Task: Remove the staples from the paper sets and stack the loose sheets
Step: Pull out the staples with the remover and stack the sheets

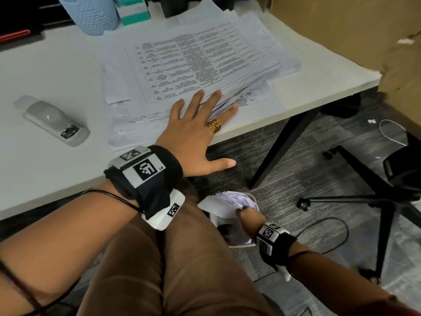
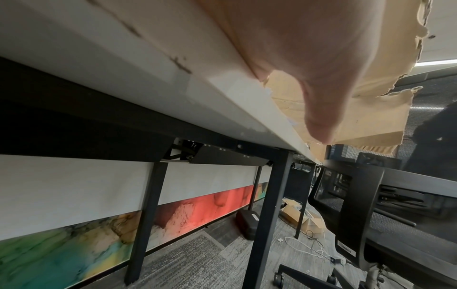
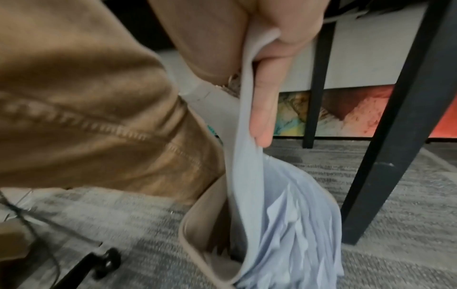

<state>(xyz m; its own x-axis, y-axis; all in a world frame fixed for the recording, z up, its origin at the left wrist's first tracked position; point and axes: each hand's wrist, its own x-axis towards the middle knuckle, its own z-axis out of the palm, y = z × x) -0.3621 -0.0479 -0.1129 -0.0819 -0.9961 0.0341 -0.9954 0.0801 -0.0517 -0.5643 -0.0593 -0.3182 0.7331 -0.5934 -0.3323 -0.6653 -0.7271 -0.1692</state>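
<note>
A thick, loose pile of printed sheets (image 1: 182, 65) lies on the white table (image 1: 45, 167) near its front right edge. My left hand (image 1: 200, 115) rests flat on the pile's near corner with its fingers straight and spread; the thumb (image 2: 319, 117) hangs past the table edge. Below the table, beside my knee, my right hand (image 1: 245, 212) grips a paper set (image 3: 247, 127) between thumb and fingers (image 3: 264, 109). The set's lower end is still inside a beige bag (image 3: 197, 224) on the floor, which holds several more paper sets (image 3: 296, 224). A grey stapler-like tool (image 1: 52, 119) lies on the table at the left.
A large cardboard box (image 1: 341, 26) stands against the table's right end. A black table leg (image 1: 282, 142) and an office chair base (image 1: 376, 197) stand on the carpet to the right. A blue knitted object (image 1: 95, 12) and a teal box (image 1: 132, 10) sit at the back.
</note>
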